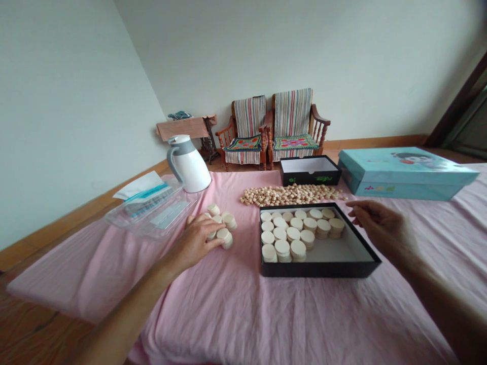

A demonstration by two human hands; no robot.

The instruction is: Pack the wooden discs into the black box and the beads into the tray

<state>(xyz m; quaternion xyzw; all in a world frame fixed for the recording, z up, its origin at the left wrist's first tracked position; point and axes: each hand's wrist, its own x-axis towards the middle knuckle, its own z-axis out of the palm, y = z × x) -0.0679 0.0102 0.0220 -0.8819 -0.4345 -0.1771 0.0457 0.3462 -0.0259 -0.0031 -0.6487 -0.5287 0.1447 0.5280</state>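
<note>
- Nearest the viewer, a pink cloth (243,314) covers the table, and two bare forearms reach out over it
- Left of centre, the left hand (198,239) lies palm down on a small heap of loose discs (224,223); its fingers curl over them, and about seven pale round discs show around it. Whether it pinches one I cannot tell
- At the middle stands one shallow black box (319,268), open at the top. The boxed discs (292,234) fill its left and far part in roughly eighteen short stacks, while its near right part is bare
- Just beside the box's far right corner, the right hand (380,225) hovers with its fingers loosely bent, and nothing is seen in them
- Behind the box lies one long heap of small round beads (289,194), too many to count
- Off to the left sits one clear plastic container (152,210), with one white jug (190,165) behind it
- Beyond the beads stands one smaller black tray (310,177), and one blue box (403,175) is to its right
- Against the far wall are two striped wooden chairs (247,129), with one small covered table (186,126) to their left
</note>
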